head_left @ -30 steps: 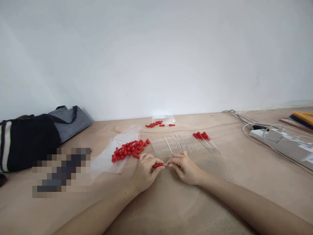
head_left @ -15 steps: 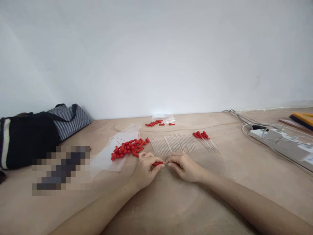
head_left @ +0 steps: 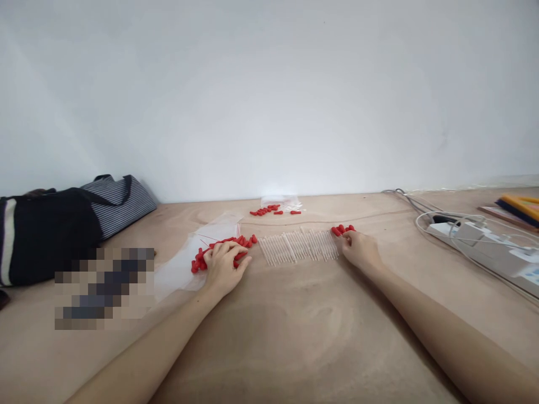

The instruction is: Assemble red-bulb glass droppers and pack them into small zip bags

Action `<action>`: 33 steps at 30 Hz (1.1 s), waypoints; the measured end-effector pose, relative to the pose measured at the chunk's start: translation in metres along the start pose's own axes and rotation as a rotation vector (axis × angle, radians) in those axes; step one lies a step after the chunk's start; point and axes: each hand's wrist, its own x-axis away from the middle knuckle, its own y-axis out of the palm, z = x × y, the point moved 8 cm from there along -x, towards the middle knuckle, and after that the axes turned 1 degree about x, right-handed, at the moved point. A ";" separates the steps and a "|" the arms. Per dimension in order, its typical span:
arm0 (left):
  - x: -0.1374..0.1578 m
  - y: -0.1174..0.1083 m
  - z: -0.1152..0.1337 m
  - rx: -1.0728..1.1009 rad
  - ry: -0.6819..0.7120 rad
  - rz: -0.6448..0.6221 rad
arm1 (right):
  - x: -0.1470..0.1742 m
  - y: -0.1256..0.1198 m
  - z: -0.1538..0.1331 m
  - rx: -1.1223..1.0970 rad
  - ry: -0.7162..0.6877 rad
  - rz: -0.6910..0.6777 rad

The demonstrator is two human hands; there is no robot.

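- My left hand (head_left: 225, 269) lies over the heap of red bulbs (head_left: 200, 261), left of centre; fingers spread and bent, thumb held apart from them, red showing in the gap. Some fingertips are lost among the bulbs.
- Heap rests partly on a translucent plastic bag (head_left: 172, 278), flattened on the wooden table (head_left: 295, 336). A thin red line shows on the bag near its far edge.
- My right hand (head_left: 362, 249) is at the red-topped tubes (head_left: 336, 230), fingers curled in. Fingertips close by the nearest red tops; cannot tell whether they pinch one. The hand hides the lower lengths of this group.
- Between my hands, a row of thin pale tubes (head_left: 298, 247), bare of red tops, laid side by side and slightly slanted, ends uneven. Neither hand covers them.
- Farther off, near the wall (head_left: 295, 101): a small cluster of red bulbs (head_left: 263, 211), a lone red bulb (head_left: 296, 212) to its right, and a clear packet (head_left: 278, 200) just behind.
- Right side: white power strip (head_left: 497, 247) with looping cables (head_left: 404, 197).
- Left side: black bag (head_left: 50, 235), striped bag (head_left: 120, 207) beside it. Nearer me, a dark object (head_left: 107, 286), pixelated, unidentifiable.
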 end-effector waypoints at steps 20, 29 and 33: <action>-0.004 -0.003 0.003 -0.322 -0.004 0.010 | -0.003 0.007 -0.014 0.114 0.069 -0.072; -0.007 -0.001 0.006 -0.315 0.003 -0.015 | -0.003 0.018 -0.011 0.135 0.114 -0.197; -0.003 -0.006 0.020 -0.214 0.022 0.022 | -0.003 0.021 -0.011 0.132 0.114 -0.206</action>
